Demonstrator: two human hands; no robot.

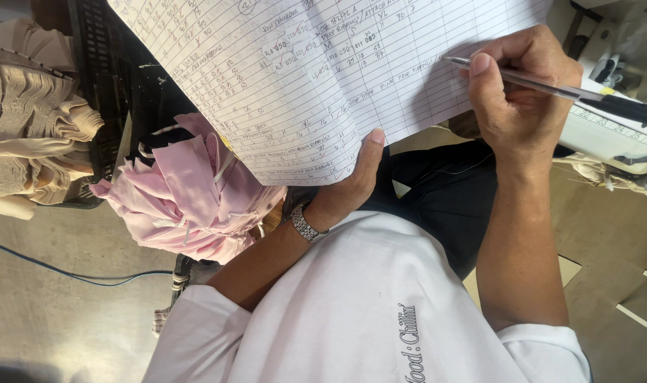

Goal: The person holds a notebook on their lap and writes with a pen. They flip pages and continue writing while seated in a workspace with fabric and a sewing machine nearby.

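A lined sheet of paper (323, 64) covered with handwritten rows fills the top middle of the head view. My left hand (352, 181) holds it by its lower edge, thumb lying on top and fingers hidden beneath; a metal wristwatch (305, 225) sits on that wrist. My right hand (522, 92) is at the sheet's right side, closed around a clear pen (543, 86) with a dark cap end. The pen's tip touches the paper. My white shirt and dark trousers show below.
A heap of pink garments (188, 195) lies left of my left arm. Folded beige pleated fabric (25, 120) is stacked at far left beside a black crate (107, 85). A white ruler (610, 131) lies at right. A blue cable (54, 269) crosses the floor.
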